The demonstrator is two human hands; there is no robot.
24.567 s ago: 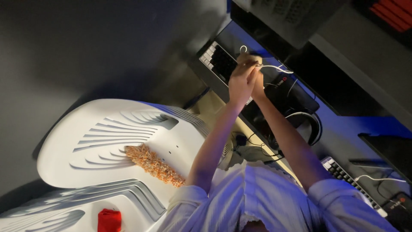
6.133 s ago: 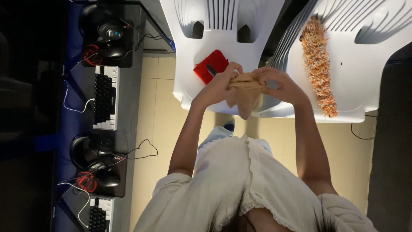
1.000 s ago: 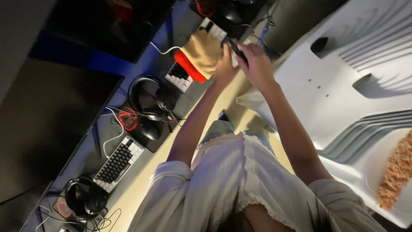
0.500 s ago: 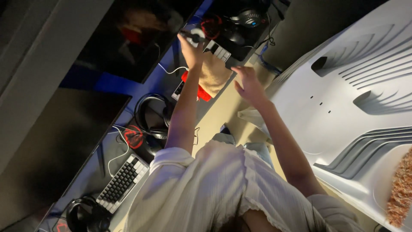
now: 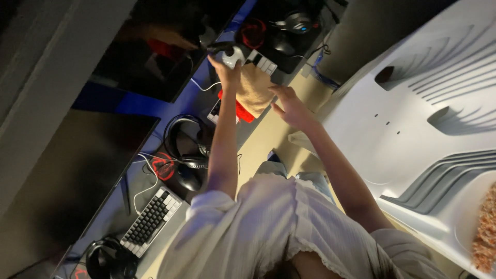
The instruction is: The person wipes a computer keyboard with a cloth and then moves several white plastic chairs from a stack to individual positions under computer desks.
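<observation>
My left hand [image 5: 226,71] is stretched out over the blue desk and is closed around a small white and dark device [image 5: 232,52], which looks like a computer mouse, held close to a dark monitor [image 5: 155,57]. My right hand [image 5: 290,107] is open with its fingers spread. Its fingertips are at the edge of a tan cloth [image 5: 256,90], which lies over a keyboard [image 5: 264,64] and a red object [image 5: 242,109].
Black headsets [image 5: 187,150] [image 5: 297,21], a second keyboard [image 5: 151,221] and cables line the blue desk [image 5: 121,101]. White plastic chairs [image 5: 413,113] stand to my right, one with an orange fuzzy strip [image 5: 484,238]. Tan floor [image 5: 261,142] shows between desk and chairs.
My hands were together at the cloth. The left one has since lifted the small device up toward the monitor, and the right has let go and opened beside the cloth.
</observation>
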